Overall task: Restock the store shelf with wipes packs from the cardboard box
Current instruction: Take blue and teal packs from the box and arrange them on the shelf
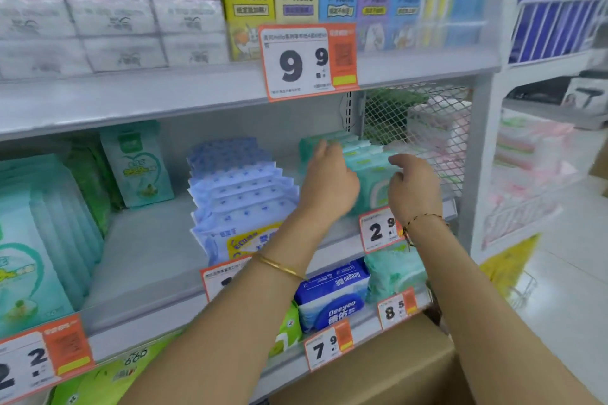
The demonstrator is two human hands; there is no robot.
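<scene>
My left hand (329, 176) flat against teal wipes packs (368, 168) on the shelf (148, 240), my right hand (413, 187) loosely curled alongside, hold unclear

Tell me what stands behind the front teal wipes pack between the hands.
Behind the front teal plastic wipes pack, more teal packs stand in a row. The left hand covers their left side, so no count.
</scene>
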